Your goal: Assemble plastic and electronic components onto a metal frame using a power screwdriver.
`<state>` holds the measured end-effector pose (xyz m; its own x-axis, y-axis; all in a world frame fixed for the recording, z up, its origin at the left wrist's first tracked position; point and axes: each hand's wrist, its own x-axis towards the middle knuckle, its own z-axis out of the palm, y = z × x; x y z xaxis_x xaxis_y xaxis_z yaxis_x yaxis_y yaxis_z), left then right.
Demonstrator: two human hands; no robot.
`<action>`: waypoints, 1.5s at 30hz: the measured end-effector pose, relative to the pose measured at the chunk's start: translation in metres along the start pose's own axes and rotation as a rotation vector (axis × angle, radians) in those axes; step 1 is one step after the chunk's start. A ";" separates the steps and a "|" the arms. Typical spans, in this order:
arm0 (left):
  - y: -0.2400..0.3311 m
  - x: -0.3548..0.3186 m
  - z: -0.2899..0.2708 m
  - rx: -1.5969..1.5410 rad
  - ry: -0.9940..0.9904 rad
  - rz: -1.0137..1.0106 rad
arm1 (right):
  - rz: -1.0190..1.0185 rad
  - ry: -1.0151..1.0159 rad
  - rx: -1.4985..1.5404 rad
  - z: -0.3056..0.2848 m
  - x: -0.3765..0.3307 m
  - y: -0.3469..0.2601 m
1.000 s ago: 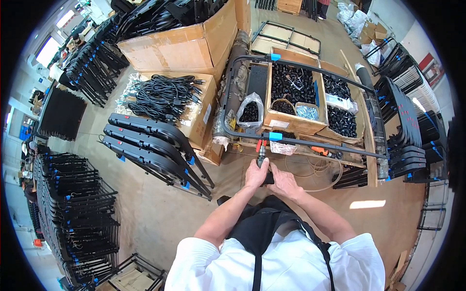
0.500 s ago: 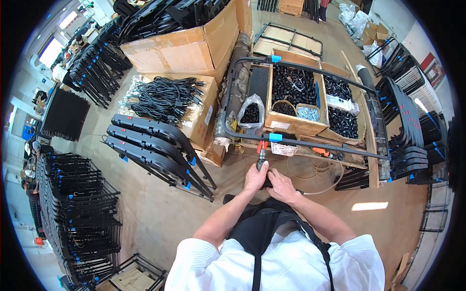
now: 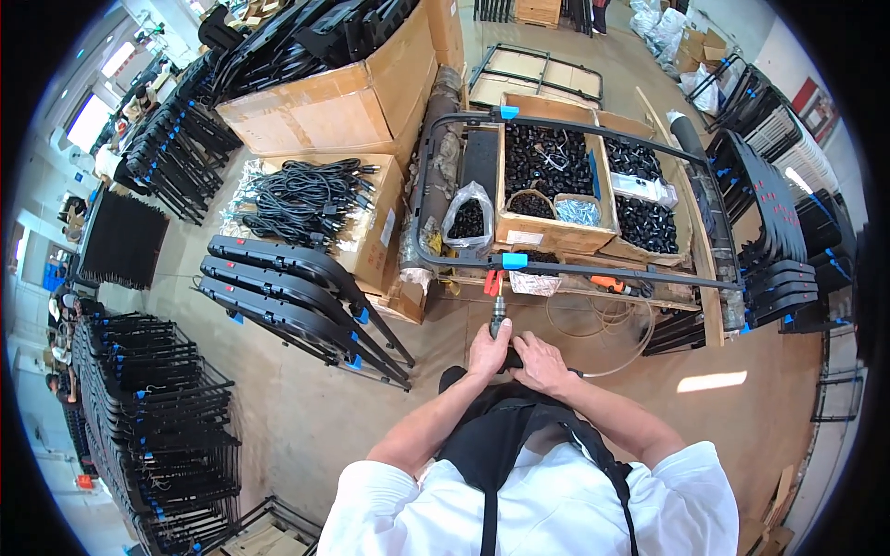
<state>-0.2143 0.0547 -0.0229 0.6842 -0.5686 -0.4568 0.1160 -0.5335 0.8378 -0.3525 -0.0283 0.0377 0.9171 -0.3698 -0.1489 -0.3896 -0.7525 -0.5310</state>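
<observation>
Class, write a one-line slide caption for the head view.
Left hand and right hand hold a drill pointed toward a black frame.

Smooth black metal-looking frame (image 3: 640,274), dull metal drill nose (image 3: 499,307), raw matt wood bin (image 3: 573,241), matt cardboard carton (image 3: 306,116), glossy clear plastic bag (image 3: 468,242)

We have bare floor (image 3: 311,426) left of our left hand (image 3: 489,349), up to stacked black panels (image 3: 278,283). Ahead, black tube frame (image 3: 603,272) bars us; right, looped hose (image 3: 612,372) obstructs.
</observation>
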 end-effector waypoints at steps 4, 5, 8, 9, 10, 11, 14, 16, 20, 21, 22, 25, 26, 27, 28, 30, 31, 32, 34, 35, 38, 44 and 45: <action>0.011 -0.003 0.017 -0.001 -0.028 0.045 | 0.095 0.002 -0.040 -0.008 -0.009 0.011; 0.011 -0.002 0.019 0.032 -0.007 0.062 | 0.111 0.018 -0.054 -0.011 -0.008 0.013; 0.015 -0.006 0.019 0.024 -0.021 0.084 | 0.122 0.011 -0.043 -0.011 -0.011 0.016; 0.018 -0.006 0.018 0.047 -0.031 0.090 | 0.138 0.003 -0.039 -0.010 -0.011 0.017; 0.017 -0.006 0.016 0.051 -0.023 0.083 | 0.131 -0.003 -0.032 -0.010 -0.011 0.015; 0.017 -0.006 0.016 0.041 -0.008 0.080 | 0.105 0.018 -0.032 -0.012 -0.010 0.015; 0.018 -0.008 0.019 0.014 0.019 0.067 | 0.069 0.051 -0.025 -0.013 -0.012 0.015; 0.022 -0.010 0.021 0.002 0.010 0.071 | 0.095 0.066 -0.014 -0.015 -0.013 0.017; 0.025 -0.010 0.022 -0.002 0.009 0.092 | 0.145 0.032 0.016 -0.016 -0.016 0.018; 0.024 -0.010 0.021 0.013 0.029 0.101 | 0.147 0.028 0.011 -0.015 -0.013 0.016; 0.028 -0.011 0.020 -0.005 0.017 0.079 | 0.127 0.041 0.011 -0.012 -0.012 0.018; 0.020 -0.004 0.017 -0.006 0.038 0.072 | 0.102 0.049 -0.009 -0.016 -0.006 0.013; 0.020 -0.003 0.018 0.025 0.033 0.062 | 0.116 0.027 -0.002 -0.015 -0.006 0.015; 0.021 -0.002 0.019 0.024 0.020 0.066 | 0.129 0.007 0.006 -0.014 -0.006 0.016; 0.020 0.000 0.019 0.033 0.021 0.070 | 0.152 -0.008 0.014 -0.016 -0.007 0.015; 0.017 0.003 0.019 0.039 0.019 0.077 | 0.155 -0.003 0.014 -0.017 -0.004 0.013; 0.018 0.003 0.019 0.042 0.010 0.072 | 0.155 0.002 0.019 -0.018 -0.003 0.014; 0.020 0.004 0.019 0.045 0.002 0.068 | 0.161 0.006 0.016 -0.019 -0.003 0.015; 0.023 0.006 0.020 0.047 -0.007 0.066 | 0.153 -0.023 -0.029 -0.021 -0.002 0.016; 0.024 0.007 0.021 0.070 -0.007 0.058 | 0.154 -0.020 -0.031 -0.023 0.000 0.015; 0.025 0.010 0.022 0.089 -0.012 0.047 | 0.213 -0.056 -0.033 -0.024 0.003 0.017; 0.029 0.016 0.024 0.088 -0.023 0.032 | 0.193 -0.035 -0.079 -0.026 0.007 0.016; 0.027 0.019 0.024 0.101 -0.021 0.027 | 0.200 -0.036 -0.078 -0.026 0.008 0.015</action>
<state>-0.2153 0.0147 -0.0158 0.6710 -0.5959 -0.4413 0.0235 -0.5777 0.8159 -0.3529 -0.0570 0.0507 0.8229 -0.4973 -0.2748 -0.5679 -0.7067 -0.4220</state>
